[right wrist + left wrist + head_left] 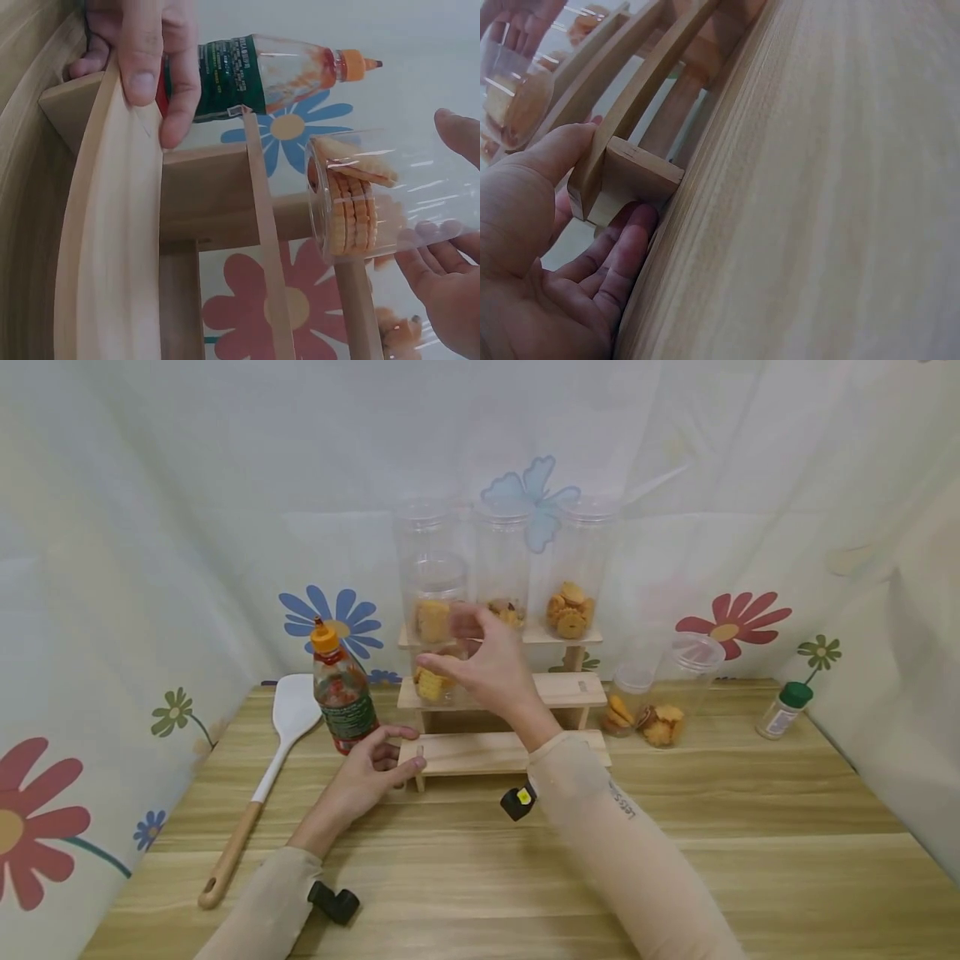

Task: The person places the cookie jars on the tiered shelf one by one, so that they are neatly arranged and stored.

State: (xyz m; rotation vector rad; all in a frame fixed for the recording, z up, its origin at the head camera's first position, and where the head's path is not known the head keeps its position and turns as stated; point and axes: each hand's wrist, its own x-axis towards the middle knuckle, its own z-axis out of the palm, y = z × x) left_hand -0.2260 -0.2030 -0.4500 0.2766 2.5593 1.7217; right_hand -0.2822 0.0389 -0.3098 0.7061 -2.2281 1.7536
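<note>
Desk, wood-grained. Left, white spatula lying flat, wooden handle toward near edge. Red sauce bottle upright just right of its head. Far centre, three-tier wooden shelf; tall clear biscuit jars along its top tier. Right of shelf, small jar beside taller jar. Far right, green-capped shaker.

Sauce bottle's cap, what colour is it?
The cap is orange, shown best in the right wrist view.

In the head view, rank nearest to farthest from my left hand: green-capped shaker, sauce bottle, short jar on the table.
1. Sauce bottle, just behind the left hand.
2. Short jar, right of the wooden stand.
3. Green-capped shaker, far right.
</note>
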